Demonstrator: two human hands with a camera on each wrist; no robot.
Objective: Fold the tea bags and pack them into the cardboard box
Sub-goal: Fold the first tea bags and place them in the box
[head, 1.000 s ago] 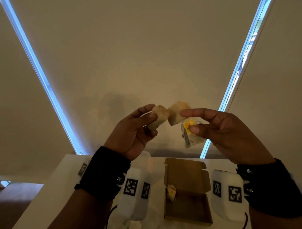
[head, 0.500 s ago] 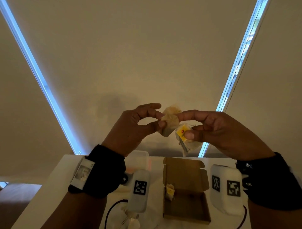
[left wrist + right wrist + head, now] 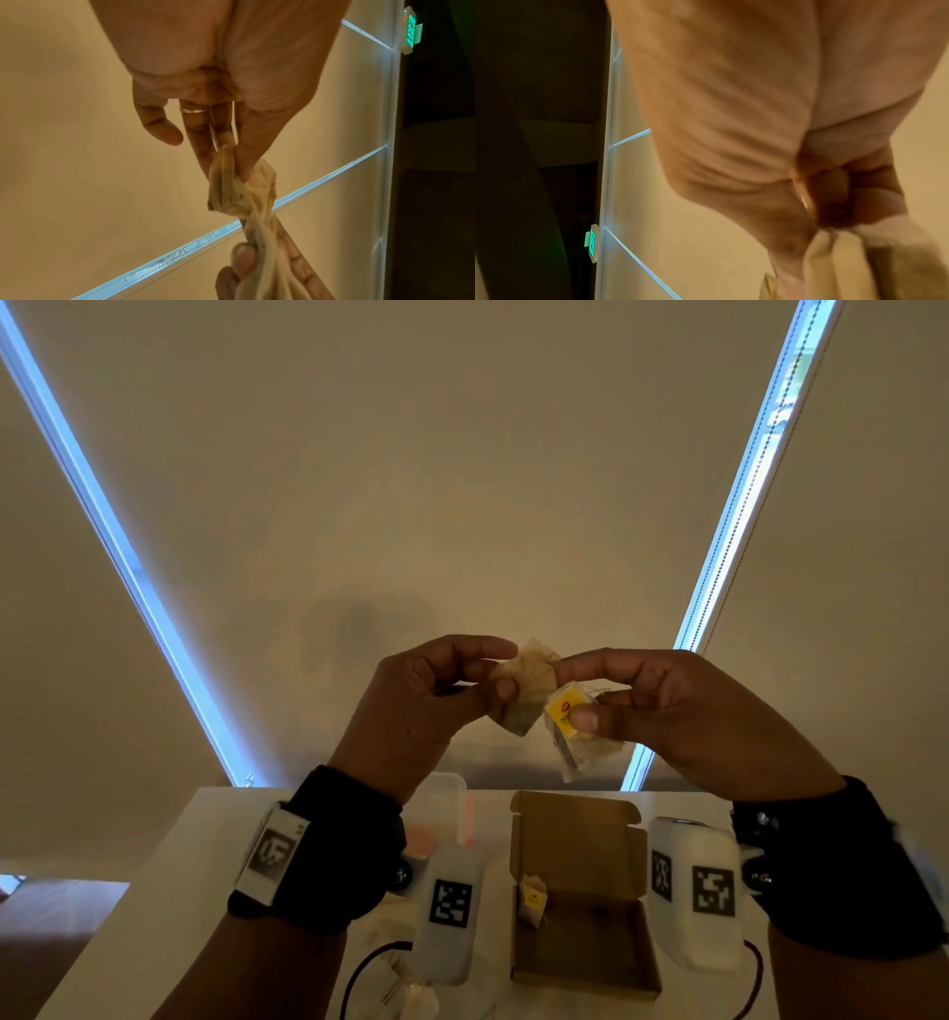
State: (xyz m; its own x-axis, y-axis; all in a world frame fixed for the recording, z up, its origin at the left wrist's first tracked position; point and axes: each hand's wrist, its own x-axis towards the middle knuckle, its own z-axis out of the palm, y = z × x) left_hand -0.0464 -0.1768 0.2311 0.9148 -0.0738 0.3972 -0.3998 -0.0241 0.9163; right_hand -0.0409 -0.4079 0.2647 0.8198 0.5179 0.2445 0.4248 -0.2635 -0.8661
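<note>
Above the table (image 3: 154,891), from the head view: left hand (image 3: 411,706) and right hand (image 3: 683,711) raised together, both pinching one tea bag (image 3: 529,685) between them; yellow tag (image 3: 562,711) under right thumb. Below, open cardboard box (image 3: 590,947) with another tea bag (image 3: 533,901) inside.

From left wrist: fingertips (image 3: 246,162) pinching crumpled bag.

From right wrist: blurred, fingers curled on bag.

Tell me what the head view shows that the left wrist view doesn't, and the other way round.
Only the head view shows the open cardboard box on the table, one tea bag already inside it, and the yellow tag under the right hand's thumb. Only the left wrist view shows a ring on the left hand and a green exit sign. Both show the held tea bag pinched between the two hands.
</note>
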